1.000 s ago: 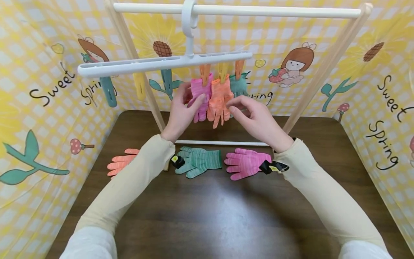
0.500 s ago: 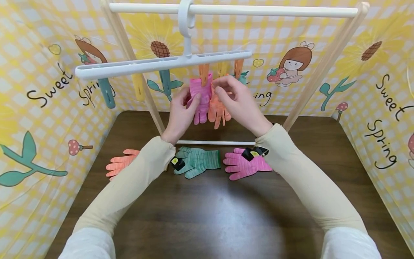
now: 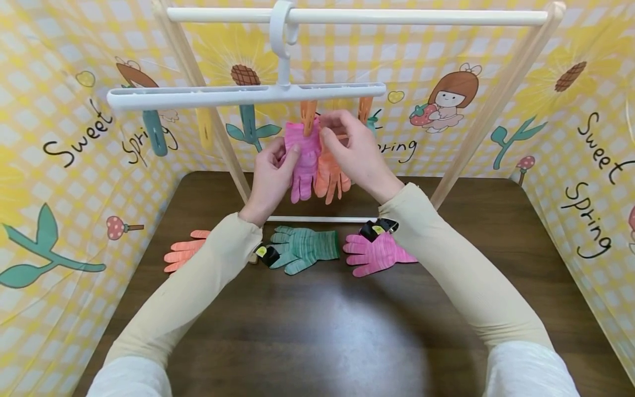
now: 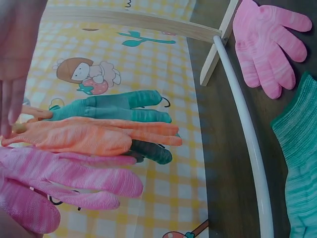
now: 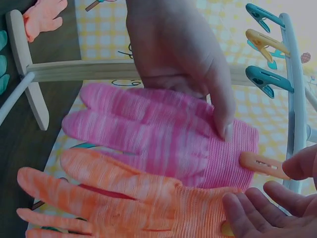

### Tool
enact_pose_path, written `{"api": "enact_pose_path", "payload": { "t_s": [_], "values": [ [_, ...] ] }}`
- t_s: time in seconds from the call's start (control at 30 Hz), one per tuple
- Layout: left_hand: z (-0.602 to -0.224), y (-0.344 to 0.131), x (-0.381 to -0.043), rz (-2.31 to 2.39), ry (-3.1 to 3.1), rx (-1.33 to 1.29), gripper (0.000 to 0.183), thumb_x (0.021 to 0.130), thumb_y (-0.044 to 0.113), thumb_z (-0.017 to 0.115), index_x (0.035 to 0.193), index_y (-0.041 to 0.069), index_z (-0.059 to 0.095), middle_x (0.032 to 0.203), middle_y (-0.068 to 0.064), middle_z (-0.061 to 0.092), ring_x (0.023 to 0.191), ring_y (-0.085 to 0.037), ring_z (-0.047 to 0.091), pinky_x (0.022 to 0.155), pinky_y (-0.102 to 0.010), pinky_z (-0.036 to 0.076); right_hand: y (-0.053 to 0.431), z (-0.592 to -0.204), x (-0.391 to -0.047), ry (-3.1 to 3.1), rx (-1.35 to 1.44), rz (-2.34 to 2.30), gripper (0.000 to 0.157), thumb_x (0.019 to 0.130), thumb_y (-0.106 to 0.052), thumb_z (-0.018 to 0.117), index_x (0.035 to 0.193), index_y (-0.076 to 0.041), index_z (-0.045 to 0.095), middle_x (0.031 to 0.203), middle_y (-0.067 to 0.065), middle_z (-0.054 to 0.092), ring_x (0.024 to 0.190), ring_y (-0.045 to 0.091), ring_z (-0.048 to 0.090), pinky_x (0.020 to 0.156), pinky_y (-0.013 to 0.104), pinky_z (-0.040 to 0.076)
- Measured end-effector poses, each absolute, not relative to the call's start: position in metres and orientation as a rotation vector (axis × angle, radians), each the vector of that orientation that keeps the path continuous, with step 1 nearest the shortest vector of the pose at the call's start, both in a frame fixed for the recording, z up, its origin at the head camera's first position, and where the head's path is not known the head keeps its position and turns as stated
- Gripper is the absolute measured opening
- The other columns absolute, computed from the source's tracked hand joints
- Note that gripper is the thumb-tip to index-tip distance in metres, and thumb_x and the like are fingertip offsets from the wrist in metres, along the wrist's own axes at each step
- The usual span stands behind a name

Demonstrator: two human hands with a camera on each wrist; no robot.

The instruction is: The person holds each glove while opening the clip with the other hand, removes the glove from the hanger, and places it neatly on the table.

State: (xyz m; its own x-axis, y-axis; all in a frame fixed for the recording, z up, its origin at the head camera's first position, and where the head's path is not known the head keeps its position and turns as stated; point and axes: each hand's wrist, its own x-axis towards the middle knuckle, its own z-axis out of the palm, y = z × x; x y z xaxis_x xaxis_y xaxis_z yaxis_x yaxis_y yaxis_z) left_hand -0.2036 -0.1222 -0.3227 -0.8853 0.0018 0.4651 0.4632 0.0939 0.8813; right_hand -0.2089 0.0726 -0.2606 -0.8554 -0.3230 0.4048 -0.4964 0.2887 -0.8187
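A pink glove (image 3: 303,160) hangs from an orange clothespin (image 3: 308,116) on the grey hanger (image 3: 188,97). My left hand (image 3: 272,175) pinches its side near the cuff, thumb in front and fingers behind. My right hand (image 3: 354,151) is at the pink cuff's right edge, fingers slightly bent. In the right wrist view its thumb (image 5: 302,163) is right at the clothespin's end and its fingertips (image 5: 233,208) overlap the cuff of an orange glove (image 5: 114,198). That glove hangs beside the pink one, its clip mostly hidden. A green glove (image 4: 119,106) hangs behind.
Green and yellow clothespins (image 3: 155,132) hang at the hanger's left. The hanger hooks over the white bar (image 3: 421,17) of a wooden rack. Orange (image 3: 183,253), green (image 3: 312,245) and pink (image 3: 374,255) gloves lie on the dark table (image 3: 297,331).
My right hand has moved left and up from beside the orange glove to the pink glove's cuff. The left hand keeps hold of the pink glove, now slightly left; the hanger has swung a little.
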Motion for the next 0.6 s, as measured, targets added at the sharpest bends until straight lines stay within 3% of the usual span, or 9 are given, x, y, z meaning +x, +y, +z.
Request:
{"api": "enact_pose_path", "payload": {
  "t_s": [0.17, 0.37, 0.6],
  "values": [
    [-0.321, -0.125, -0.199, -1.866, -2.046, -0.415, 0.026, 0.105, 0.015, 0.061, 0.114, -0.010, 0.066, 0.068, 0.002, 0.054, 0.052, -0.006, 0.048, 0.047, -0.020, 0.040, 0.072, -0.260, -0.210, -2.464, 0.758, 1.544, 0.034, 0.107, -0.018, 0.054, 0.137, -0.004, 0.062, 0.131, 0.009, 0.066, 0.117, 0.019, 0.063, 0.102, 0.030, 0.049],
    [-0.319, -0.128, -0.195, -1.928, -2.043, -0.353, 0.030, 0.106, 0.016, 0.061, 0.124, -0.007, 0.064, 0.077, 0.007, 0.065, 0.065, -0.005, 0.060, 0.060, -0.021, 0.050, 0.071, -0.260, -0.212, -2.497, 0.742, 1.489, 0.033, 0.108, -0.020, 0.053, 0.135, -0.004, 0.062, 0.129, 0.009, 0.067, 0.114, 0.020, 0.064, 0.100, 0.030, 0.049],
    [-0.318, -0.128, -0.189, -2.067, -2.037, -0.367, 0.029, 0.107, 0.020, 0.058, 0.125, -0.003, 0.063, 0.082, 0.004, 0.073, 0.071, -0.008, 0.069, 0.064, -0.023, 0.056, 0.063, -0.254, -0.213, -2.524, 0.685, 1.543, 0.042, 0.111, -0.033, 0.050, 0.143, -0.008, 0.058, 0.131, 0.006, 0.067, 0.116, 0.016, 0.063, 0.101, 0.029, 0.048]
  ]
}}
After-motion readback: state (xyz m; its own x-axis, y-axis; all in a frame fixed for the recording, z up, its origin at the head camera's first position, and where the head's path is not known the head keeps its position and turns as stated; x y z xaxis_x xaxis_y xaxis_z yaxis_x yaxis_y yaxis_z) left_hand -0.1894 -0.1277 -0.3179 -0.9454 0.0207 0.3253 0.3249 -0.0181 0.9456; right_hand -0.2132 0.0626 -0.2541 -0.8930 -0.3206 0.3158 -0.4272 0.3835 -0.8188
